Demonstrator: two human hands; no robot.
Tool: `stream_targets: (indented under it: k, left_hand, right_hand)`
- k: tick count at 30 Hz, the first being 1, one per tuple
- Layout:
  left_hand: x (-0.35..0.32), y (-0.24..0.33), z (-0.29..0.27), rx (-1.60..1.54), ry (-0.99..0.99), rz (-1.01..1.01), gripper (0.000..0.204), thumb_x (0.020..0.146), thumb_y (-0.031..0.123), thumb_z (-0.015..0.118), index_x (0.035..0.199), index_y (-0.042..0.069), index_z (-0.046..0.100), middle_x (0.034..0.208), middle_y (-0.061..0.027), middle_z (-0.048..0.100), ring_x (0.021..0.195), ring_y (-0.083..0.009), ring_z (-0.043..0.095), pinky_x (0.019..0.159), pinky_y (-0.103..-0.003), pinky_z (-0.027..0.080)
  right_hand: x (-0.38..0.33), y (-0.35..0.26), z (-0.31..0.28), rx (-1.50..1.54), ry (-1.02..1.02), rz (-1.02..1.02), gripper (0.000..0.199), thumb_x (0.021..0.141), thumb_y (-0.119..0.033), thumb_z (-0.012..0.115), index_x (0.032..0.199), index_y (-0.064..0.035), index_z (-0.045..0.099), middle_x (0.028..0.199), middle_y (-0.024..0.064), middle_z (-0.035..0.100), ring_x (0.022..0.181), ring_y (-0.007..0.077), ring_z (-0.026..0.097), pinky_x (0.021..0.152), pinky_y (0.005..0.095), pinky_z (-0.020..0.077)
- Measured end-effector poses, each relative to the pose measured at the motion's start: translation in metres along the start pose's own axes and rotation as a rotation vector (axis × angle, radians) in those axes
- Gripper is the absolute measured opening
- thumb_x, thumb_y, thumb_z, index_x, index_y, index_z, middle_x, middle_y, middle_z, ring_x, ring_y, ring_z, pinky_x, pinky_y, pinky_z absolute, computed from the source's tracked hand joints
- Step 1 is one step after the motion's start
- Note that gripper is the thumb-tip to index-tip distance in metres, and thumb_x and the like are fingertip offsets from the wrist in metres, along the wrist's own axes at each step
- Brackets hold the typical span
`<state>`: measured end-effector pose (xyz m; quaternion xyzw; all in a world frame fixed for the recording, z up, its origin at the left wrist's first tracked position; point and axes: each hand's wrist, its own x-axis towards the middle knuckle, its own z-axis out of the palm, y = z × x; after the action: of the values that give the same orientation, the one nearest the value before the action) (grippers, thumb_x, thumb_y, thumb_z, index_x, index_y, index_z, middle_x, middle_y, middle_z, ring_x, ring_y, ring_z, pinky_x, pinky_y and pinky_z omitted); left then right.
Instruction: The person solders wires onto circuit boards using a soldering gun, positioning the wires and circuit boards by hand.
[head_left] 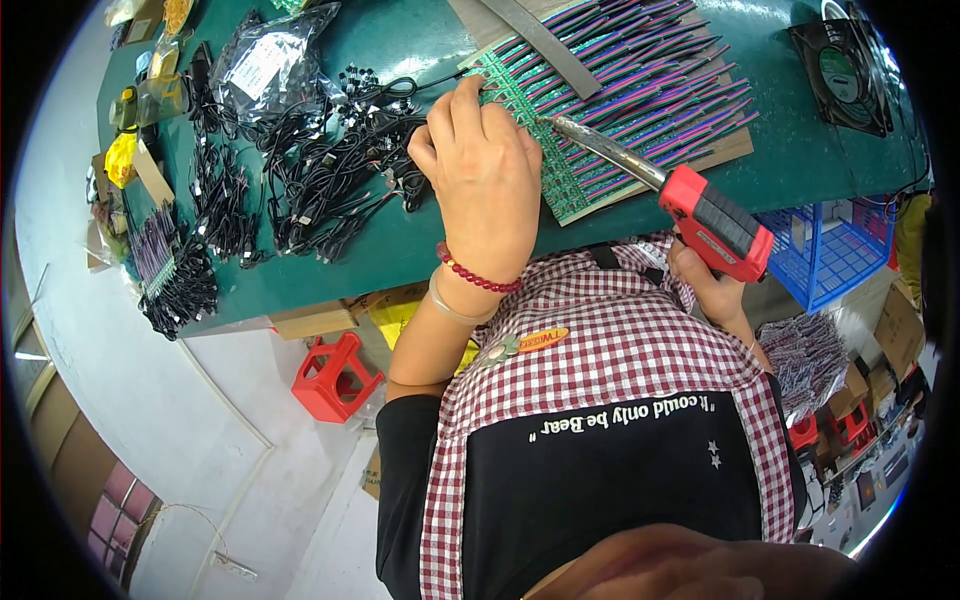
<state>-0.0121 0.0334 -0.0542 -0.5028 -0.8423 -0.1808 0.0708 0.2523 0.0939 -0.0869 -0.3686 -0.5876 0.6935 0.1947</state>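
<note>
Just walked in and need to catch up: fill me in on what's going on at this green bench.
A person is working over a panel of green circuit strips with purple, red and green wires fanned out on the green bench. The left hand presses down on the panel's near edge. The right hand grips a red soldering gun, its metal tip touching the strips beside the left hand. A heap of black cables lies to the left, a small black fan to the far right.
</note>
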Motion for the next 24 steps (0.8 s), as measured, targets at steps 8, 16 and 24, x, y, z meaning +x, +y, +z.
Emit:
stream_targets:
  k: [8,16,24]
  left_hand:
    - [-0.0004,-0.0010,-0.0006,-0.014,-0.026,-0.002,0.012,0.072,0.006,0.062,0.079,-0.001,0.056,0.114,-0.0167,0.053,0.105,-0.0296,0.049,0.088,-0.043,0.034]
    - [0.0006,-0.0017,-0.0022,-0.006,-0.008,0.001,0.011,0.071,0.005,0.063,0.079,0.002,0.055,0.112,-0.0136,0.057,0.101,-0.0287,0.052,0.086,-0.041,0.036]
    - [0.0001,-0.0009,-0.0025,-0.022,-0.029,0.003,0.012,0.071,0.005,0.063,0.080,0.000,0.055,0.112,-0.0151,0.055,0.103,-0.0293,0.050,0.087,-0.042,0.036]
  right_hand:
    - [0.0015,-0.0003,0.0008,-0.004,-0.011,-0.018,0.027,0.080,-0.004,0.068,0.105,0.0000,0.062,0.095,0.0054,0.064,0.083,0.0116,0.060,0.073,0.0266,0.0494]
    - [0.0013,-0.0014,0.0022,-0.045,0.001,-0.017,0.028,0.079,-0.004,0.069,0.106,0.0001,0.062,0.094,0.0057,0.065,0.083,0.0119,0.061,0.074,0.0268,0.0497]
    - [0.0040,-0.0044,0.0036,0.013,-0.004,-0.023,0.024,0.080,-0.003,0.068,0.103,0.0009,0.062,0.087,0.0041,0.064,0.077,0.0103,0.059,0.068,0.0262,0.0492]
